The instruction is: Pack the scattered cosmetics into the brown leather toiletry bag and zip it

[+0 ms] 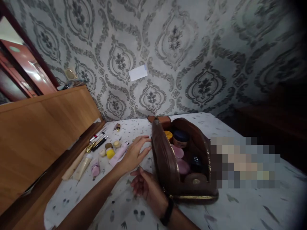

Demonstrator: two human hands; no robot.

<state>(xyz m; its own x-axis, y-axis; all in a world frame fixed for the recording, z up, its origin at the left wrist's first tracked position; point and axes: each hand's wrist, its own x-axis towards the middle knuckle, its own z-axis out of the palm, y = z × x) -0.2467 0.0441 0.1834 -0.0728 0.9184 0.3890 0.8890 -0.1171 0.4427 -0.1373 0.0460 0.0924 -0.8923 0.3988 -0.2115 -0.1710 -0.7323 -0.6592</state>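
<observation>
An unzipped brown bag (165,159) stands on the patterned white sheet (120,204), holding an orange-lidded jar (168,136), a dark-lidded jar (180,138), pink items (177,151) and a black item (196,162). My left hand (136,153) reaches to the bag's left side, its fingers apart and nothing visible in it. Below it my right hand (145,185), with a black wristband, has curled fingers near the bag's lower left; whether a small thing is in them I cannot make out. Left of my hands lie a lilac tube (120,155) and a yellow item (110,153).
Beige tubes (82,166), a pink bottle (95,168) and black pens or brushes (99,143) lie along the left, beside a wooden board (50,127). The patterned wall (148,48) rises behind. A blurred-out patch covers the area right of the bag.
</observation>
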